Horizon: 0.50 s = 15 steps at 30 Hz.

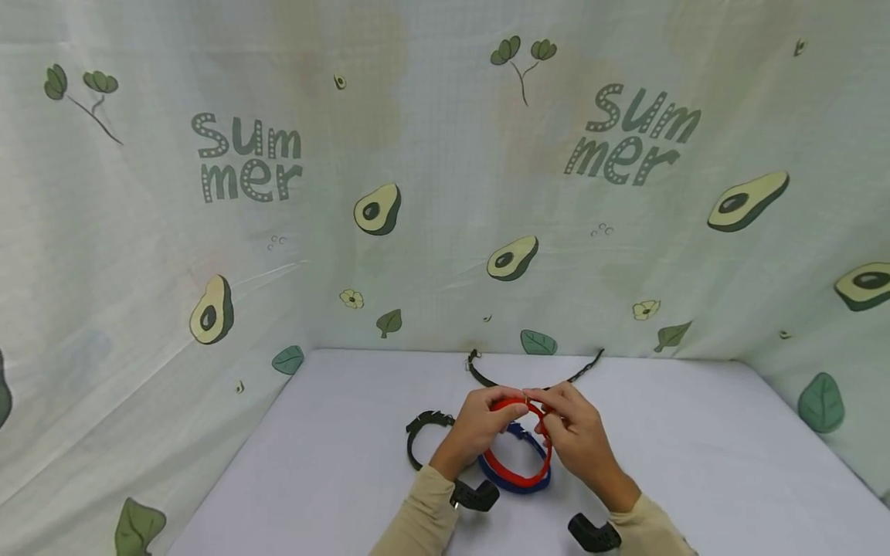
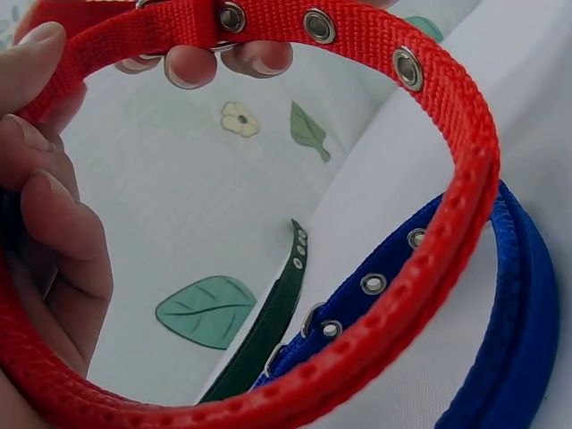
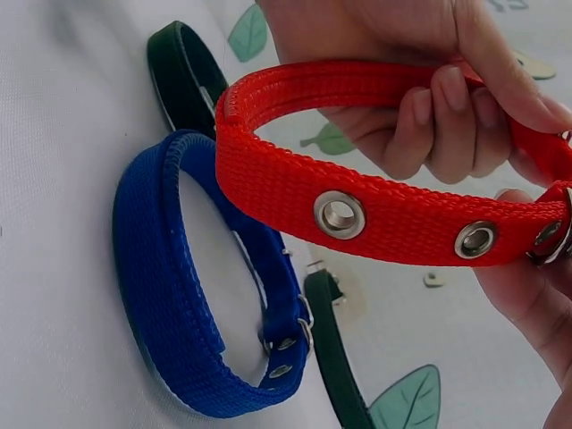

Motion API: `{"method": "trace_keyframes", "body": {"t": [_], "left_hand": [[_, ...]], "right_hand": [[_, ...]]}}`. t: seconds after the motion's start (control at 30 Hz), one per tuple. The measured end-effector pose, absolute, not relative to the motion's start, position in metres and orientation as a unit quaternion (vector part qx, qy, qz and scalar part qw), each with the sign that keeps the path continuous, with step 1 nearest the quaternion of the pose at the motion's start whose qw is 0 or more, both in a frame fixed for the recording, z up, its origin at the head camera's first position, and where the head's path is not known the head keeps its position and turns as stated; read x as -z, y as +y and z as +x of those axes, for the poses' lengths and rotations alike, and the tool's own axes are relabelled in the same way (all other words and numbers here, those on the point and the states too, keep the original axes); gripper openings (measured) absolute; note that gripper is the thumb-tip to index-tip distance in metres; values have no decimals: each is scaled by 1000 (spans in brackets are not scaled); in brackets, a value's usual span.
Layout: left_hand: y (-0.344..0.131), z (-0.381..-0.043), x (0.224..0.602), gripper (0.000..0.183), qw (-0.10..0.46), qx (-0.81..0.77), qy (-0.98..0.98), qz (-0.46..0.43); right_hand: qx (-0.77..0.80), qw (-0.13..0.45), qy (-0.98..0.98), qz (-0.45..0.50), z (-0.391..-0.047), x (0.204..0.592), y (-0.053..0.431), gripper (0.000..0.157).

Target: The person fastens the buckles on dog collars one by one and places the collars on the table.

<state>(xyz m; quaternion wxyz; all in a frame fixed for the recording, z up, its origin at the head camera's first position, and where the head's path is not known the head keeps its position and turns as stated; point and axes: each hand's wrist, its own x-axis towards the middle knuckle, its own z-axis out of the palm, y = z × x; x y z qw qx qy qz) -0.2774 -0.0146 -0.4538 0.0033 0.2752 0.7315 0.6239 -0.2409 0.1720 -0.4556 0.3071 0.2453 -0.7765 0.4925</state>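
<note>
A red webbing collar (image 1: 513,476) with metal eyelets, formed into a loop, is held up by both hands over the table. My left hand (image 1: 480,426) pinches its upper left side, thumb on the band. On the other side my right hand (image 1: 575,432) grips the band near the buckle (image 3: 563,228), which is partly cut off in the right wrist view. Below and behind the red loop a blue collar (image 3: 143,268) stands buckled into a ring on the table. Right-hand fingertips (image 2: 189,67) show under the red band in the left wrist view.
A dark buckled collar (image 1: 410,444) lies to the left, partly behind the left forearm. Another dark collar (image 1: 480,377) lies unfastened along the back of the white table (image 1: 334,432). A printed cloth (image 1: 445,154) hangs behind the table.
</note>
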Motion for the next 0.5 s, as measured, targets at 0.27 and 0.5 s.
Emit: {"method": "trace_keyframes", "body": {"t": [0.27,0.5], "left_hand": [[-15,-279,456,24,16,-635,720,279],[-14,-280,456,23,15,-645,715,270]], "right_hand": [[-501,320,-771,228,-227,440,163,46],[-525,284,-768,233,-217,426,163,33]]}}
